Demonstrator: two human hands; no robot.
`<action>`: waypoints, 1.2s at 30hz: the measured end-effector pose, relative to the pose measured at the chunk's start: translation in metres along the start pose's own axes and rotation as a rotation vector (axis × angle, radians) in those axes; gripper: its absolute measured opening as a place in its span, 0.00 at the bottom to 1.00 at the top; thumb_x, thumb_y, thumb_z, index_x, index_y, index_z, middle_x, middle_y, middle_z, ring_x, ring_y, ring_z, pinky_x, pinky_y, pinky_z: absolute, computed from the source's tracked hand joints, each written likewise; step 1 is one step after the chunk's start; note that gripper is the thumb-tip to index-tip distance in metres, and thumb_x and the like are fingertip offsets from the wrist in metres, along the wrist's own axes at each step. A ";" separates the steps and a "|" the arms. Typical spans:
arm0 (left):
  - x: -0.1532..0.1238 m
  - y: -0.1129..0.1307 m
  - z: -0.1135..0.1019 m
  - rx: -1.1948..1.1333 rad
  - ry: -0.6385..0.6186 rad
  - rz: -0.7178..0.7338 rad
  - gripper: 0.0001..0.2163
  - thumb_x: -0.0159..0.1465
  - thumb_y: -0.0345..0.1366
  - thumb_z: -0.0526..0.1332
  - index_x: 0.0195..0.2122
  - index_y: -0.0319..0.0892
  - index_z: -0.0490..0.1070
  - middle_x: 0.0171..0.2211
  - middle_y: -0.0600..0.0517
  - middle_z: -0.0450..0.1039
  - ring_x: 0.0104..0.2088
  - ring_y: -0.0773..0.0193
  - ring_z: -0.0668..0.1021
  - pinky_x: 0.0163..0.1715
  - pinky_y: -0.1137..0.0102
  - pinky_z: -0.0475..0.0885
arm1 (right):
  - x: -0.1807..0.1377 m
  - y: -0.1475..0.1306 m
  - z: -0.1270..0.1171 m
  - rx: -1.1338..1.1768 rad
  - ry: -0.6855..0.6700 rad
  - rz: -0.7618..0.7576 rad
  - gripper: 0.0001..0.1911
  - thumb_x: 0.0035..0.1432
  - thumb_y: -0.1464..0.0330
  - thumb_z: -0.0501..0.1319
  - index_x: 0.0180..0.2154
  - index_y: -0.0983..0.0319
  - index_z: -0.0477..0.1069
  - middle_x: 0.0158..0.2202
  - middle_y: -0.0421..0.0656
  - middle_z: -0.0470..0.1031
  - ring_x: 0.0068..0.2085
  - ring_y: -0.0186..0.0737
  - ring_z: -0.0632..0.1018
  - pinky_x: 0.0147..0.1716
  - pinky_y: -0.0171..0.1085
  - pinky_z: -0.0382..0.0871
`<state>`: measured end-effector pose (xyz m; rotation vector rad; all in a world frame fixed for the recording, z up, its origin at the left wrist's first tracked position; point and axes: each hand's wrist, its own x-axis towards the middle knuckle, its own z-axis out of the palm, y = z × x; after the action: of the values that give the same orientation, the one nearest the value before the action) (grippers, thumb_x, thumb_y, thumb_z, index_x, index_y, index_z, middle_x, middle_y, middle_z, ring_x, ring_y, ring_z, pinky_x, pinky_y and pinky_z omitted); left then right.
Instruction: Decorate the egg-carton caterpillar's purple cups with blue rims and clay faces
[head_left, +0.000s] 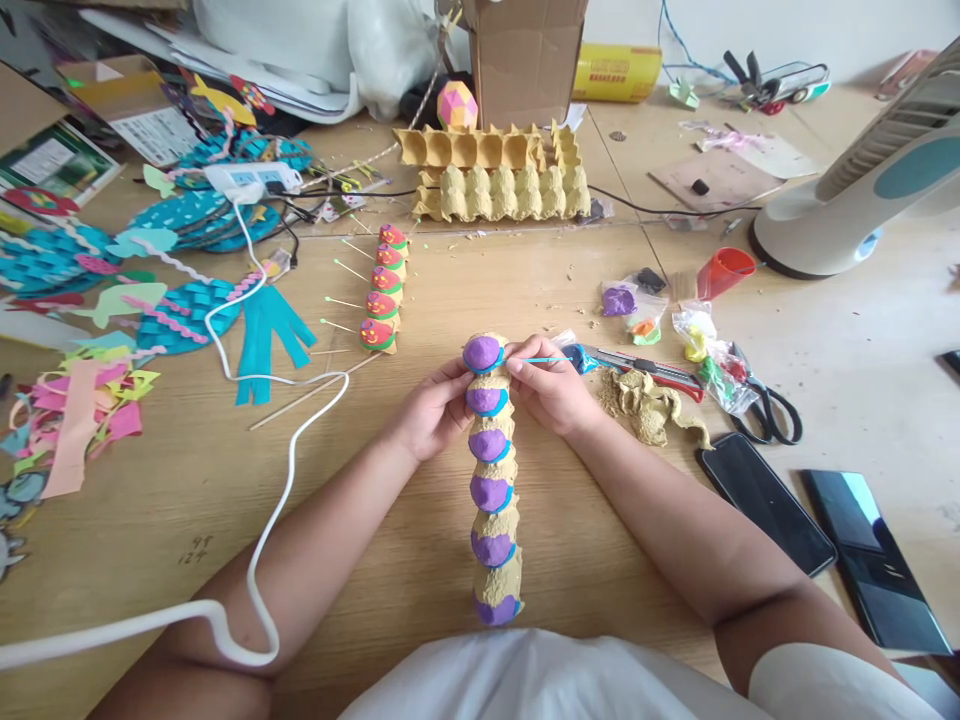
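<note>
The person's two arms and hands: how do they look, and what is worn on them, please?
The left hand and right hand show no gloves, rings or watch. The left forearm and right forearm are bare. A plain white sleeve covers part of the right upper arm; no left sleeve shows.

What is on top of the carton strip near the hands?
Six purple caps with blue edging sit along the carton strip. Its surface beneath them is covered and cannot be seen.
</note>
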<state>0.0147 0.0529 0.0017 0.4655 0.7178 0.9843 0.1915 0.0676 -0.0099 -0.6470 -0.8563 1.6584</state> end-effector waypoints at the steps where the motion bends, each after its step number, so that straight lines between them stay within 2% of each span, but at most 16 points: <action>1: 0.000 0.000 0.000 0.000 0.000 -0.002 0.09 0.62 0.27 0.70 0.43 0.38 0.79 0.34 0.51 0.82 0.29 0.70 0.81 0.30 0.78 0.77 | 0.000 0.000 0.000 -0.005 0.008 -0.003 0.18 0.46 0.61 0.80 0.29 0.57 0.73 0.37 0.38 0.80 0.40 0.38 0.79 0.44 0.40 0.74; 11: 0.000 0.000 0.002 -0.023 -0.016 0.004 0.08 0.64 0.25 0.67 0.44 0.36 0.79 0.34 0.51 0.82 0.28 0.70 0.81 0.30 0.78 0.78 | 0.000 -0.002 -0.001 0.013 -0.027 -0.045 0.13 0.51 0.65 0.78 0.30 0.58 0.74 0.31 0.35 0.78 0.34 0.31 0.76 0.39 0.34 0.69; 17: -0.001 0.001 0.004 -0.039 0.012 -0.001 0.09 0.64 0.23 0.65 0.45 0.36 0.78 0.34 0.51 0.81 0.29 0.69 0.81 0.31 0.76 0.78 | 0.001 -0.001 -0.005 -0.009 0.009 0.041 0.18 0.48 0.61 0.80 0.31 0.59 0.73 0.30 0.35 0.76 0.33 0.32 0.75 0.37 0.34 0.69; 23: 0.000 0.000 -0.002 -0.032 -0.006 -0.001 0.09 0.64 0.24 0.66 0.46 0.36 0.79 0.35 0.50 0.82 0.29 0.68 0.82 0.31 0.74 0.80 | 0.001 0.000 -0.005 0.024 0.004 0.050 0.19 0.48 0.60 0.80 0.29 0.58 0.71 0.28 0.34 0.75 0.31 0.33 0.74 0.36 0.35 0.69; 29: 0.001 0.000 -0.002 -0.021 -0.024 -0.001 0.09 0.64 0.25 0.67 0.45 0.37 0.79 0.36 0.49 0.83 0.29 0.68 0.82 0.31 0.74 0.81 | 0.000 -0.001 -0.004 0.042 -0.044 0.005 0.15 0.48 0.63 0.80 0.29 0.58 0.75 0.36 0.37 0.80 0.39 0.36 0.79 0.43 0.38 0.72; 36: 0.001 -0.001 -0.002 -0.039 -0.018 -0.008 0.10 0.63 0.25 0.68 0.46 0.36 0.79 0.37 0.49 0.83 0.30 0.68 0.83 0.31 0.75 0.80 | 0.000 0.000 -0.002 -0.025 0.040 -0.042 0.17 0.46 0.63 0.81 0.28 0.58 0.74 0.34 0.36 0.79 0.39 0.36 0.79 0.45 0.39 0.73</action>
<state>0.0141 0.0534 -0.0005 0.4367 0.6827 0.9843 0.1932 0.0679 -0.0116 -0.6726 -0.8574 1.5944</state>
